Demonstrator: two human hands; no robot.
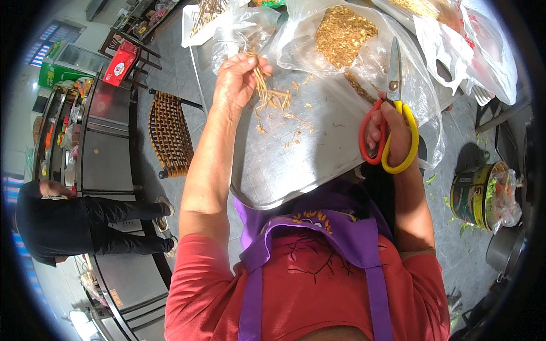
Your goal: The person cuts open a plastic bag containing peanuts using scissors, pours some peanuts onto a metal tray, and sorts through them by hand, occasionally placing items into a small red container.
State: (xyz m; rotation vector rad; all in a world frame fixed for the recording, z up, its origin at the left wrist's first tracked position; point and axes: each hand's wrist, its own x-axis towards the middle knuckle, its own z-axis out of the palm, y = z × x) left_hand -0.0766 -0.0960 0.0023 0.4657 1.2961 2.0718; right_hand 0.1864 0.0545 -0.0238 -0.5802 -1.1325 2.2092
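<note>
My left hand pinches a bundle of thin dried roots, whose stringy ends hang over a metal tabletop. In my right hand is a pair of scissors with one red and one yellow handle loop. The blades look closed and point away from me, over a clear plastic bag. Beyond the hands, a heap of chopped dried brown pieces lies in clear plastic. Small root scraps are scattered on the metal between my hands.
At the far left corner stands a white tray with dried stalks. White plastic bags crowd the far right. A woven stool is left of the table; a person in dark clothes stands beyond. A green bucket sits on the floor at right.
</note>
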